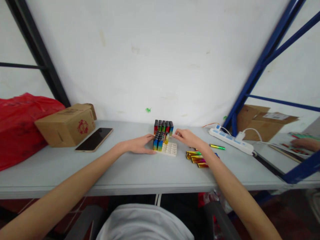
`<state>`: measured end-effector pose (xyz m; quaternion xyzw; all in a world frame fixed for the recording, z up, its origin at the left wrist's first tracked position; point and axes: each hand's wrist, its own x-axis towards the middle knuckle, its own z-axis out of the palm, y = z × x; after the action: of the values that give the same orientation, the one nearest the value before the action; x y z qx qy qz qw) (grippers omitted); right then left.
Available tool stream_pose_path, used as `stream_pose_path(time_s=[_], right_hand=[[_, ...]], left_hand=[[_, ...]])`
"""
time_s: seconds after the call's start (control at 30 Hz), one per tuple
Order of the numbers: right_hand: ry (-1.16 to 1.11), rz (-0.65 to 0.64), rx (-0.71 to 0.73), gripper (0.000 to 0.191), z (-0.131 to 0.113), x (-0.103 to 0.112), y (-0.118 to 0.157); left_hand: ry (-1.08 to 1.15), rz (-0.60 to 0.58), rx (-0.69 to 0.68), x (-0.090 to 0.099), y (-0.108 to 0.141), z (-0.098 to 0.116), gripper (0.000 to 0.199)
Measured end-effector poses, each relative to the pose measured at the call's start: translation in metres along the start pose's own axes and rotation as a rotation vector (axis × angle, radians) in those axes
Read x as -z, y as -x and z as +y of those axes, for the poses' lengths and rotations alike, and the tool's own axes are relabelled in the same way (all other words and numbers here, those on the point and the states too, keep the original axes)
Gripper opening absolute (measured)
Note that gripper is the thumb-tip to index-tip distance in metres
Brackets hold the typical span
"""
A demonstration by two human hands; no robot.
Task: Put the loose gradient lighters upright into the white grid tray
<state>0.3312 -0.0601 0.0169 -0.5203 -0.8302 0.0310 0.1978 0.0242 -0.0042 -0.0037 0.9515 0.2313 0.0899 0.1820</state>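
A white tray [171,150] with rows of round pockets lies on the grey table. Its left part holds upright, dark-topped lighters [157,143] with blue-yellow bodies; the pockets at front right are bare. One yellowish lighter [166,138] stands at the edge of the filled rows. Behind it is a second block of upright lighters [163,126] in red, green and blue. My left hand [141,144] is spread at the tray's left side, its fingertips against the lighters. At the right, my right hand [184,136] has its fingers bent together; anything between them is too small to make out.
Shiny gold, red and green tubes [196,158] lie beneath my right forearm, with a green one [217,146] apart. A phone [94,139], carton [68,125] and red bag [22,126] are left. Right are a power strip [231,140], blue frame [260,70] and another person's hand [306,144].
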Motion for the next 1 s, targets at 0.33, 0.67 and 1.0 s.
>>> stream_pose_path(time_s=[0.33, 0.67, 1.0], right_hand=[[0.0, -0.315, -0.359, 0.023, 0.076, 0.063, 0.045], [0.004, -0.42, -0.433, 0.038, 0.08, 0.053, 0.04], [-0.15, -0.04, -0.311, 0.027, 0.073, 0.059, 0.037]], left_hand=[[-0.013, -0.012, 0.012, 0.001, -0.001, 0.003, 0.085], [-0.004, -0.008, -0.006, 0.003, 0.0, 0.003, 0.081], [-0.01, 0.015, -0.001, 0.001, 0.0, 0.002, 0.084]])
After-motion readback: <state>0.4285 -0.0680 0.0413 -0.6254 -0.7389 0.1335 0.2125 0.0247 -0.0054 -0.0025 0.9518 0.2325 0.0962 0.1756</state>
